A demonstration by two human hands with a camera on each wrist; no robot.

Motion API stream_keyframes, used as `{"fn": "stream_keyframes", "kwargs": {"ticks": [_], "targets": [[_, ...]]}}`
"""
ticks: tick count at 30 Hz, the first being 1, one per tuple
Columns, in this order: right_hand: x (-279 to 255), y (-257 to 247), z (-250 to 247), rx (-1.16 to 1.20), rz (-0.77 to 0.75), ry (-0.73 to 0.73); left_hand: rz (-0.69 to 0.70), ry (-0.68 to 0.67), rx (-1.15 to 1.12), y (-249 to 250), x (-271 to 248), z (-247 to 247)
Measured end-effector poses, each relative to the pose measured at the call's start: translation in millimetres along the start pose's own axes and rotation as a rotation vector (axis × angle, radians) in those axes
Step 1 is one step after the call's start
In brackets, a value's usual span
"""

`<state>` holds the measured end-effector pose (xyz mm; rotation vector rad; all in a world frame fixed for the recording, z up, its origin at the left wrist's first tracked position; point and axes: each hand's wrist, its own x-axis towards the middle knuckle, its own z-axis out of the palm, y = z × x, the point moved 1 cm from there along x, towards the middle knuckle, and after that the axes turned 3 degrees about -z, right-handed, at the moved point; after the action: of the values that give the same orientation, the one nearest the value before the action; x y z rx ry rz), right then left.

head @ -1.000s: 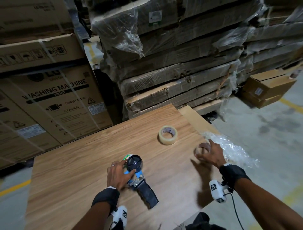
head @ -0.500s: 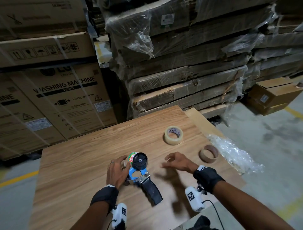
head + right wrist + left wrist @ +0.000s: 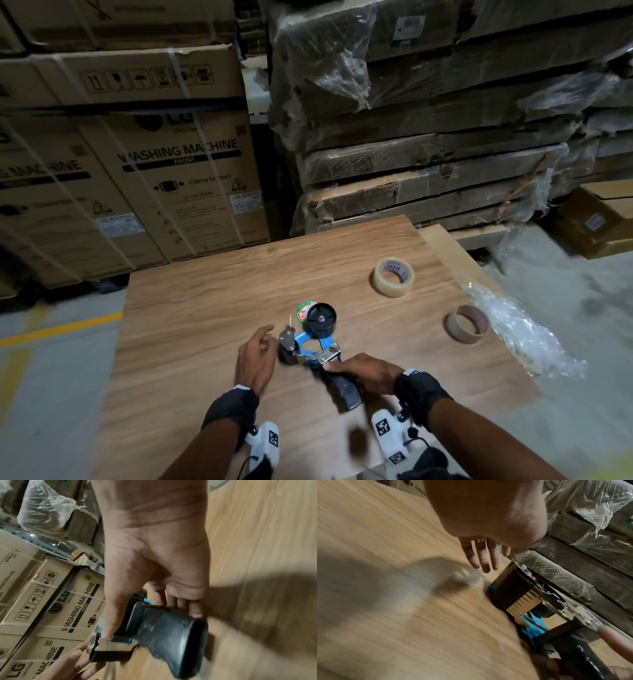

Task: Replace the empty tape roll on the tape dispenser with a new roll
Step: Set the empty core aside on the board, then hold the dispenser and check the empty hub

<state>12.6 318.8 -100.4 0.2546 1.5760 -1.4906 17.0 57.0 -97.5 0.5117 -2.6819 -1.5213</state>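
Two rolls, one dispenser, two hands.

Both forearms are bare. Each wrist wears a black wrist strap, and under each hangs a white camera unit printed with square black-and-white markers (a thin black cable trails from the right one). The left hand has a ring on one finger.

Both forearms come in from the near edge, black wrist straps on each. Right hand is curled round the tape dispenser's handle, thumb along the top. Left hand sits just left of it, fingers straight and loose.
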Motion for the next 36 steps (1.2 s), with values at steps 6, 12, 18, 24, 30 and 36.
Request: {"fn": "stream_keyframes", "kwargs": {"ticks": [6,12,18,24,30,36], "targets": [[14.6,5.1,28.5,0.311,0.008,-0.289,-0.044,-0.004,-0.029,-17.3,-10.6,0.0],[28.4,10.1,35.5,0.426,0.049,-0.336,-0.054,-0.045,-0.057,-22.0,-17.8,-3.4],[23.6,-3.7,40.9,0.269,0.07,0.003,-0.122,-0.044,-0.13,-42.0,-4.5,-0.3],[13.0,-41.7,45.9,0.205,-0.035,0.162,-0.183,-0.022,-0.279,-26.2,8.9,-1.9],[-11.0,-108.6,51.9,0.323,-0.188,0.177,-0.236,0.017,-0.587,60.3,12.5,-18.0],[-44.3,-171.6,53.1,0.388,-0.279,0.174,-0.319,-0.056,-0.912,129.4,23.4,-27.8]]}}
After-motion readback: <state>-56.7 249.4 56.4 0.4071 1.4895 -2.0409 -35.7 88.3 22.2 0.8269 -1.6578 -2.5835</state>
